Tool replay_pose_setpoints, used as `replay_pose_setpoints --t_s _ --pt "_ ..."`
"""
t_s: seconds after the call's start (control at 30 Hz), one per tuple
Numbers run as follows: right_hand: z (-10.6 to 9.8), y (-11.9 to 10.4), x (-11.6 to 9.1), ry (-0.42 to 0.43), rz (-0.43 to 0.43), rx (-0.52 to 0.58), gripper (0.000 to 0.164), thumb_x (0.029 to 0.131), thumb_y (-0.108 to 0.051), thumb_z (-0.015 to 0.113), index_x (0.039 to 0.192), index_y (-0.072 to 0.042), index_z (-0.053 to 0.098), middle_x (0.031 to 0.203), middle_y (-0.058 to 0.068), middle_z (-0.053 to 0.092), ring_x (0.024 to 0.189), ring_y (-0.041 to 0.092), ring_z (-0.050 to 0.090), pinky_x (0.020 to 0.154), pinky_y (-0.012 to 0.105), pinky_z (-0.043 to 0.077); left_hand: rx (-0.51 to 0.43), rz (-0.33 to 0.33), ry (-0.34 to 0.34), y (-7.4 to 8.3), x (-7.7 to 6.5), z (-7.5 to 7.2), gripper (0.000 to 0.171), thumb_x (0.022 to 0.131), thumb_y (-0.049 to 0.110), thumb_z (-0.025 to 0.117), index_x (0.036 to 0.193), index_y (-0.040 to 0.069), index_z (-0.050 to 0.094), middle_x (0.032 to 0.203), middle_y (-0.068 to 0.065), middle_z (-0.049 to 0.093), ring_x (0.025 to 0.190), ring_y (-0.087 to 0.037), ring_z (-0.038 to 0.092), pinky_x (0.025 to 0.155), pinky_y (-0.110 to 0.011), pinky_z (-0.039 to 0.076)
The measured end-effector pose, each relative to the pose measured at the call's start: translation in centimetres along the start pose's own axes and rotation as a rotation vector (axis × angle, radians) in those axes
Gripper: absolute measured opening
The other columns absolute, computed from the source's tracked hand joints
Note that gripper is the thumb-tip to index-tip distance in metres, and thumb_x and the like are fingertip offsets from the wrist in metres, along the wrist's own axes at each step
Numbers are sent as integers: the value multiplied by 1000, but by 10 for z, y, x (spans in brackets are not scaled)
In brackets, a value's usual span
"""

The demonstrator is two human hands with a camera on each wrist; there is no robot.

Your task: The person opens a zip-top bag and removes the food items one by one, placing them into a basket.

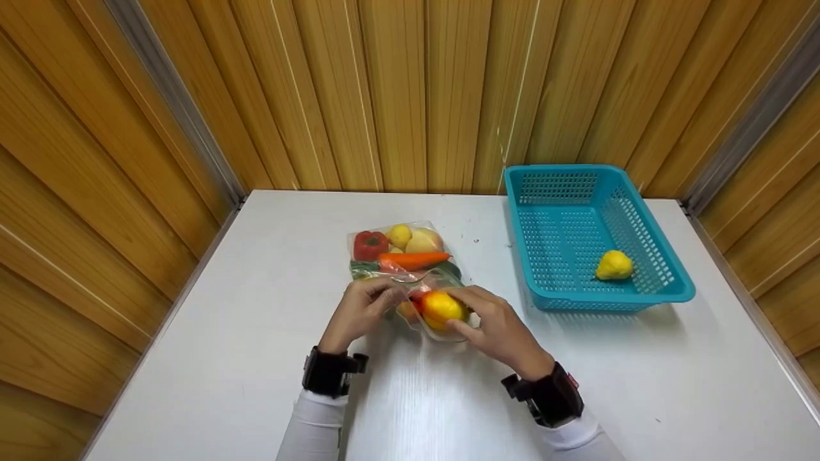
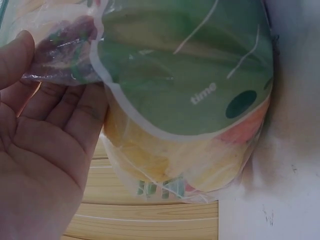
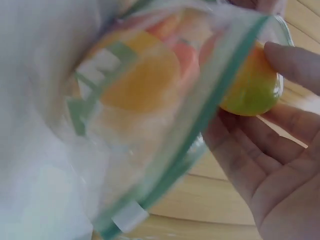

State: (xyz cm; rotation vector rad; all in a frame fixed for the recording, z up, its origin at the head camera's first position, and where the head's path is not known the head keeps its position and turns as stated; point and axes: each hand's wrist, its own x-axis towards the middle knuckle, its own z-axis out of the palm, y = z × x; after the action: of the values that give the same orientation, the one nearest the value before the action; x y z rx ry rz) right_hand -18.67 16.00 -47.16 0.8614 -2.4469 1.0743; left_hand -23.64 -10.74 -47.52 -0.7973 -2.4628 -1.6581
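A clear zip bag (image 1: 364, 268) with green print lies mid-table. A red bell pepper (image 1: 370, 246), a lemon (image 1: 400, 235) and a carrot (image 1: 415, 260) show at its far part. My left hand (image 1: 362, 310) pinches the plastic at the bag's near end, thumb over fingers. At the bag's mouth, my right hand (image 1: 503, 331) grips a rounded yellow-and-red fruit (image 1: 448, 307), with some green on it in the right wrist view. Beside the fruit there runs the bag's green zip strip (image 3: 200, 122), ending in a white slider (image 3: 130, 217).
A teal plastic basket (image 1: 596, 303) stands on the white table (image 1: 224, 307) at the right. Inside it lies a yellow pear (image 1: 615, 265). Wood-patterned walls (image 1: 410, 96) rise behind the table and at both sides.
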Motion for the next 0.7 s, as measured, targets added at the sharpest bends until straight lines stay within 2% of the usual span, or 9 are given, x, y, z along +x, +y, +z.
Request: replay_pose_setpoints --t_s 0.23,0.47,0.6,0.7 --pt "-25 3 -1 103 -2 -31 41 85 -5 84 123 4 69 111 14 73 88 20 66 75 31 59 3 -29 10 1 0 0 14 101 11 66 96 6 78 88 -5 73 78 -12 60 71 -22 50" --pt "-46 12 -4 199 115 -54 42 85 -4 84 123 6 70 115 16 73 89 22 68 78 29 59 2 -38 8 1 -1 1 14 100 12 67 94 7 78 89 -4 74 79 -13 61 73 -22 50" --pt "-57 24 -7 279 195 -88 44 84 -2 84 125 7 69 116 20 71 89 27 68 79 17 55 -2 -42 7 1 -1 1 14 101 14 66 97 7 78 85 -5 71 76 -13 57 70 -22 47" --pt "-64 34 -9 342 257 -107 44 85 0 82 125 9 68 115 24 70 90 33 68 80 6 45 5 -48 8 0 -1 0 14 101 14 66 98 7 78 82 -6 68 74 -13 55 68 -22 45"
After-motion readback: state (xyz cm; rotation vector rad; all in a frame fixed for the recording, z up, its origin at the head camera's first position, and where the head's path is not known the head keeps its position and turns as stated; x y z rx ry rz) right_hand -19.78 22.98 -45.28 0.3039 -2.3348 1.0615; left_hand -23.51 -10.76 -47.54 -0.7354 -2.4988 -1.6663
